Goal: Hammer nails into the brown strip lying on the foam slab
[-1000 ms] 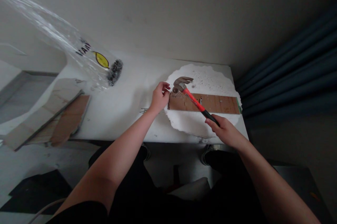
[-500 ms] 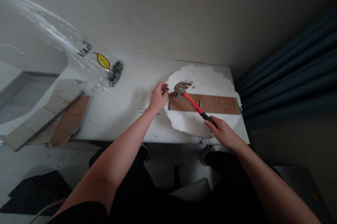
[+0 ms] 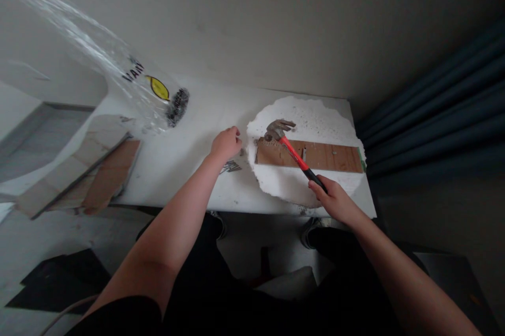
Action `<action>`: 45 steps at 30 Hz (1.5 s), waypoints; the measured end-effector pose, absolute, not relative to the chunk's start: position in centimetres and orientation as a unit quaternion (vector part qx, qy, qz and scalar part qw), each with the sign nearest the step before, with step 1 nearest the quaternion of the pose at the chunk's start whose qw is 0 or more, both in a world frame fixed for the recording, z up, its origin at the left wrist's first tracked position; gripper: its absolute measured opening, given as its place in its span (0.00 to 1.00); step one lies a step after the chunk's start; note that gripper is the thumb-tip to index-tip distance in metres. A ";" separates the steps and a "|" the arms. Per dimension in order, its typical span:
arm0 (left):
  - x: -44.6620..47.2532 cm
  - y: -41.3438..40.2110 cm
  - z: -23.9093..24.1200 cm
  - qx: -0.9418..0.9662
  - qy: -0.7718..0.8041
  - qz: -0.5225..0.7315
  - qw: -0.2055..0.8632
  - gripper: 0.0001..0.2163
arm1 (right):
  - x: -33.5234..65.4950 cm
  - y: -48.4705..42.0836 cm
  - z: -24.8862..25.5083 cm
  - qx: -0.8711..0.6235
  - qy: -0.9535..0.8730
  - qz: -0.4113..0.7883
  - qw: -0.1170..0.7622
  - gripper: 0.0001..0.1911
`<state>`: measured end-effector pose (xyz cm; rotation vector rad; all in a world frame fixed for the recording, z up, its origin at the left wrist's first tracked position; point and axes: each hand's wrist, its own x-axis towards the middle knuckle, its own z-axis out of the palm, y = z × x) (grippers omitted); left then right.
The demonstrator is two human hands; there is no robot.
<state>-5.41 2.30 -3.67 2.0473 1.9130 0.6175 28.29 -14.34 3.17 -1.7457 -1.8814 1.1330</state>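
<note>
My right hand (image 3: pixel 335 200) grips the black end of a red-handled claw hammer (image 3: pixel 294 152). Its rusty head (image 3: pixel 277 129) hovers over the left end of a brown wooden board (image 3: pixel 327 156). The board lies on a round white foam sheet (image 3: pixel 311 115) on a white table (image 3: pixel 189 162). My left hand (image 3: pixel 225 143) is on the table just left of the foam sheet, with its fingers curled. A small heap of dark nails (image 3: pixel 231 167) lies right beside that hand. Whether the fingers hold a nail is hidden.
A clear plastic bag (image 3: pixel 118 73) with a yellow label hangs over the table's back left. Wooden and pale boards (image 3: pixel 84 173) lie stacked at the table's left end. A dark blue curtain (image 3: pixel 442 110) hangs to the right. A wall stands behind the table.
My left hand has left the board's left end and moved left and down to the nails. The hammer head has lifted slightly off the board.
</note>
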 end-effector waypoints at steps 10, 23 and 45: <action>-7.7 2.6 -6.3 0.698 0.691 -0.049 0.182 0.07 | 28.6 -14.0 3.9 -0.613 -0.577 0.457 0.287 0.26; -6.3 2.5 -4.6 0.683 0.702 0.135 0.152 0.05 | 27.5 -11.9 4.6 -0.620 -0.489 0.521 0.325 0.24; 0.7 1.3 -2.5 0.703 0.458 0.386 0.382 0.04 | 26.9 -12.3 5.0 -0.594 -0.404 0.619 0.317 0.22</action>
